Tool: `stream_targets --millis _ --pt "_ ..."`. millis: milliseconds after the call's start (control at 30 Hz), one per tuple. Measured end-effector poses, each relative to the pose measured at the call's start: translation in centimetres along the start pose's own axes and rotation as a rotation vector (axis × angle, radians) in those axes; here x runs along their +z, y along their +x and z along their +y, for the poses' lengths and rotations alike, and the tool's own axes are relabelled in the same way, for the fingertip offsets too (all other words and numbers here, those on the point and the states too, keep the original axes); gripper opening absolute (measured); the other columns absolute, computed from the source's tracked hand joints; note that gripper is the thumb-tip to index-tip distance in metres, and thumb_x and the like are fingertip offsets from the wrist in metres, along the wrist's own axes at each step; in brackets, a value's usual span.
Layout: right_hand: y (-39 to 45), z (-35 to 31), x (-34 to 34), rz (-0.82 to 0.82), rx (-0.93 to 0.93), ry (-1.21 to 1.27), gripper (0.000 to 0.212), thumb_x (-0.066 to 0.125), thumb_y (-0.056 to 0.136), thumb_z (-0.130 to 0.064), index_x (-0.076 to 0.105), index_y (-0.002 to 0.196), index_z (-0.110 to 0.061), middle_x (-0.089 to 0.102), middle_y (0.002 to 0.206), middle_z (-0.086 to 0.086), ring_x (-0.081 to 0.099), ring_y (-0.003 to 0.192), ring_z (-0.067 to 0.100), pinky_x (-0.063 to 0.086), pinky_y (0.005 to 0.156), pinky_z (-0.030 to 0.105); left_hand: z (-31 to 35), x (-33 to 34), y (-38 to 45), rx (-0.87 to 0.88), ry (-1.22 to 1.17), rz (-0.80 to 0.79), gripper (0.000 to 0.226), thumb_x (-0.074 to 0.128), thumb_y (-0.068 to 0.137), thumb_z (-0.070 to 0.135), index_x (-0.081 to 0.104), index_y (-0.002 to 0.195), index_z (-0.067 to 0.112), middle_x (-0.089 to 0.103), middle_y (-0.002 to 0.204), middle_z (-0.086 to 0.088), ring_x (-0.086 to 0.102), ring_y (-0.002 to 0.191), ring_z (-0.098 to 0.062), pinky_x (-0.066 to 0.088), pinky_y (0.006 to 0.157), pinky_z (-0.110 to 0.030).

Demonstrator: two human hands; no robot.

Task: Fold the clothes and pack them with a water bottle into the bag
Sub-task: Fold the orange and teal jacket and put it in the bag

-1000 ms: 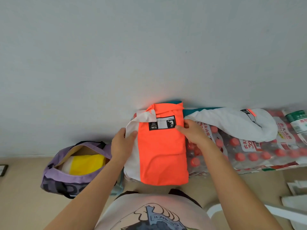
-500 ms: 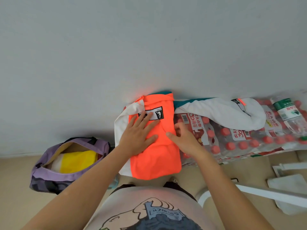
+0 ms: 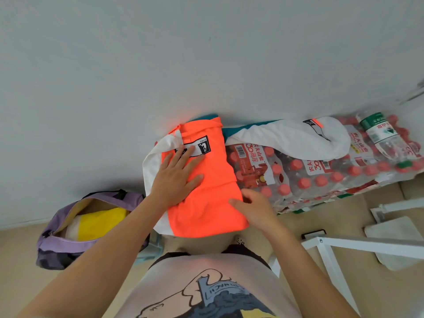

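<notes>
A folded neon-orange and white garment (image 3: 206,180) lies on shrink-wrapped packs of red-capped water bottles (image 3: 309,177) against the grey wall, with the left hand (image 3: 176,177) pressed flat on it, fingers spread, and the right hand (image 3: 254,207) curled at its right edge. A second white garment with teal trim (image 3: 286,136) drapes over the packs, a loose green-labelled clear bottle (image 3: 385,141) lying beyond it. On the floor to the left sits an open lilac fabric bag (image 3: 75,232), something yellow inside.
</notes>
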State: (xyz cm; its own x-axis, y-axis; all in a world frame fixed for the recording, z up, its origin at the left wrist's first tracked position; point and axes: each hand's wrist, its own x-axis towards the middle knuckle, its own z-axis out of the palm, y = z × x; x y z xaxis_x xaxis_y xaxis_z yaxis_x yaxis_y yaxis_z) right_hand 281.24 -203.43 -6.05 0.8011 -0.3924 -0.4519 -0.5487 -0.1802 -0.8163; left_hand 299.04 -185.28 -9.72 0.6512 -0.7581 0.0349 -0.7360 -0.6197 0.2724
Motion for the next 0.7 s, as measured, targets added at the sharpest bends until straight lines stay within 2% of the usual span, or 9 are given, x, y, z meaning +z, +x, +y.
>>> stream_targets --millis 100,200,300,367,433,500,567,633,700 --pt "-0.6 0.0 -1.2 0.112 -0.062 0.079 0.028 0.061 0.096 -0.032 0.058 0.067 -0.031 0.054 0.064 -0.017 0.05 0.06 0.001 0.036 0.055 0.015 0.9 -0.1 -0.1 -0.038 -0.055 0.016 0.064 0.02 0.093 0.061 0.037 0.149 0.034 0.028 0.16 0.002 0.016 0.15 -0.024 0.014 0.12 -0.046" --pt "-0.4 0.4 -3.4 0.21 -0.027 0.128 0.015 0.058 0.097 -0.037 0.067 0.095 -0.026 0.067 0.091 -0.01 0.061 0.082 0.008 0.048 0.073 0.027 2.8 0.0 -0.3 -0.06 -0.037 0.074 0.063 0.024 0.094 0.058 0.049 0.143 0.028 0.041 0.153 -0.004 0.033 0.144 -0.028 0.028 0.113 -0.046" --pt "0.4 0.7 -7.3 0.255 0.017 0.07 0.018 0.066 0.091 -0.036 0.07 0.086 -0.02 0.069 0.083 0.0 0.061 0.075 0.015 0.046 0.066 0.034 4.6 0.1 -0.5 -0.073 0.096 0.114 0.06 0.028 0.094 0.056 0.059 0.134 0.023 0.057 0.136 -0.006 0.053 0.123 -0.03 0.043 0.094 -0.045" --pt "1.2 0.7 -10.5 0.288 0.037 0.027 0.019 0.072 0.087 -0.034 0.071 0.083 -0.015 0.07 0.082 0.004 0.059 0.072 0.017 0.043 0.064 0.033 5.9 -0.1 -0.6 -0.082 0.196 0.095 0.058 0.029 0.093 0.055 0.064 0.123 0.02 0.062 0.12 -0.006 0.059 0.104 -0.03 0.044 0.08 -0.042" --pt "1.9 1.0 -13.2 0.257 0.08 0.032 0.015 0.076 0.084 -0.03 0.072 0.086 -0.016 0.074 0.089 0.005 0.065 0.075 0.016 0.05 0.066 0.033 7.2 -0.5 0.1 -0.131 0.239 0.079 0.055 0.03 0.091 0.053 0.067 0.109 0.016 0.062 0.103 -0.008 0.058 0.089 -0.031 0.042 0.074 -0.042" --pt "2.3 1.2 -14.7 0.15 0.111 0.004 0.013 0.08 0.081 -0.028 0.073 0.087 -0.02 0.076 0.092 0.003 0.069 0.077 0.011 0.054 0.072 0.031 8.6 -1.1 1.7 -0.198 0.219 0.077 0.048 0.039 0.092 0.049 0.066 0.106 0.012 0.06 0.1 -0.012 0.057 0.09 -0.033 0.04 0.076 -0.044" --pt "3.0 1.5 -15.5 0.112 0.083 -0.038 0.019 0.08 0.08 -0.029 0.074 0.09 -0.015 0.075 0.093 0.005 0.069 0.081 0.014 0.053 0.076 0.034 10.2 -1.6 3.9 -0.179 0.15 0.121 0.042 0.055 0.09 0.043 0.064 0.111 0.008 0.06 0.107 -0.015 0.057 0.097 -0.035 0.04 0.081 -0.046" --pt "3.6 1.5 -16.0 0.105 0.023 -0.014 0.02 0.078 0.082 -0.03 0.073 0.092 -0.014 0.074 0.092 0.005 0.067 0.085 0.016 0.05 0.077 0.033 12.2 -1.8 6.5 -0.01 -0.002 0.183 0.042 0.064 0.085 0.038 0.065 0.113 0.007 0.061 0.113 -0.017 0.059 0.103 -0.036 0.045 0.086 -0.047" --pt "4.4 1.3 -16.3 0.078 -0.012 0.063 0.013 0.076 0.084 -0.027 0.073 0.092 -0.017 0.074 0.088 -0.001 0.067 0.084 0.014 0.05 0.077 0.032 14.3 -2.0 9.2 0.162 -0.152 0.074 0.05 0.069 0.083 0.039 0.062 0.124 0.011 0.06 0.124 -0.012 0.057 0.115 -0.033 0.043 0.097 -0.046"
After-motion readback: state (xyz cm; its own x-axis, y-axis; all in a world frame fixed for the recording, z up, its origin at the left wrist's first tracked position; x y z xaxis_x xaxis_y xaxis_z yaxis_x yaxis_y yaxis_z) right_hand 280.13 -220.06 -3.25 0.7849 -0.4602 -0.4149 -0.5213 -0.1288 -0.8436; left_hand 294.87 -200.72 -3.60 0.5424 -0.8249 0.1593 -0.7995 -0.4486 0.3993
